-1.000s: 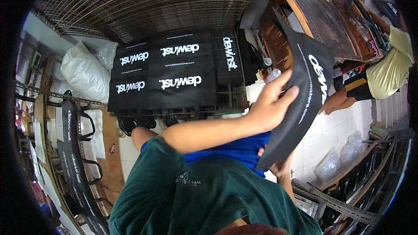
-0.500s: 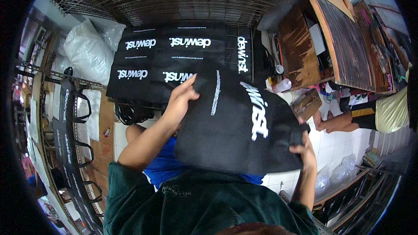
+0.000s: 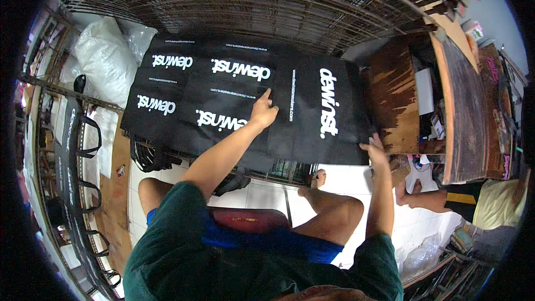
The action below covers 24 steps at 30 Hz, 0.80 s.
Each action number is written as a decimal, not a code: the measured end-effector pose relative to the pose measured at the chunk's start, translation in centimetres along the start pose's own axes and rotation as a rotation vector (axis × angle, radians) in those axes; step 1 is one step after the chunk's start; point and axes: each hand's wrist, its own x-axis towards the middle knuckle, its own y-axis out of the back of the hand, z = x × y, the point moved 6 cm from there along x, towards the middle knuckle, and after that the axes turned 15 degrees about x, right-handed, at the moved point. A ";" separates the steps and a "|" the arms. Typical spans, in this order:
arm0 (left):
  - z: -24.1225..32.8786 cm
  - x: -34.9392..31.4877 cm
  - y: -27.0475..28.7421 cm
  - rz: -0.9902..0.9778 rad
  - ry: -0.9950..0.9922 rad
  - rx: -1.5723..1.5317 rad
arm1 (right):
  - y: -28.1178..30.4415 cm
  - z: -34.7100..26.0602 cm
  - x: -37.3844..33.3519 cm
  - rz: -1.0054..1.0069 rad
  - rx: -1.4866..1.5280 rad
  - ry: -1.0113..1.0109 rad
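A black fabric bag [image 3: 306,114] with white print lies over the right end of a layer of similar black printed bags [image 3: 192,86]. My left hand [image 3: 264,113] rests at this bag's left edge, its index finger stretched out and the other fingers partly bent. At the near right corner, my right hand [image 3: 377,150] is closed on the bag's edge, thumb on the near side. Part of the right hand's grip is hidden by the fabric.
A wire rack [image 3: 223,0] spans the far side. Wooden cabinets [image 3: 393,100] stand at right, beside another person's leg [image 3: 426,199]. Plastic-wrapped bundles [image 3: 106,56] sit far left. Long black bags with handles [image 3: 72,173] hang along the left shelf. My knees are below the bags.
The bag has moved away from my lap, out onto the right end of the layer, and now lies flat. Both hands have moved forward with it; the left hand's fingers have loosened.
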 end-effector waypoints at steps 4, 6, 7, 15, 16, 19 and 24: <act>-3.0 7.2 -5.8 0.167 -0.035 0.296 | 0.4 12.2 11.1 0.204 -0.177 0.111; -4.2 8.3 -6.7 0.188 -0.025 0.358 | 0.0 14.8 12.9 0.246 -0.209 0.125; -4.5 9.0 -6.7 0.196 -0.026 0.375 | -0.4 15.3 13.3 0.264 -0.223 0.136; -6.8 8.8 -6.9 0.215 -0.086 0.535 | -2.3 13.6 11.9 0.236 -0.254 0.057; -6.5 8.7 -6.8 0.208 -0.078 0.532 | -2.0 13.9 12.2 0.224 -0.250 0.088; -6.6 8.2 -6.4 0.200 -0.067 0.523 | -2.2 14.1 11.6 0.257 -0.262 0.145; -5.5 5.8 -4.8 0.267 -0.118 0.573 | -0.8 11.6 9.2 0.460 -0.454 0.037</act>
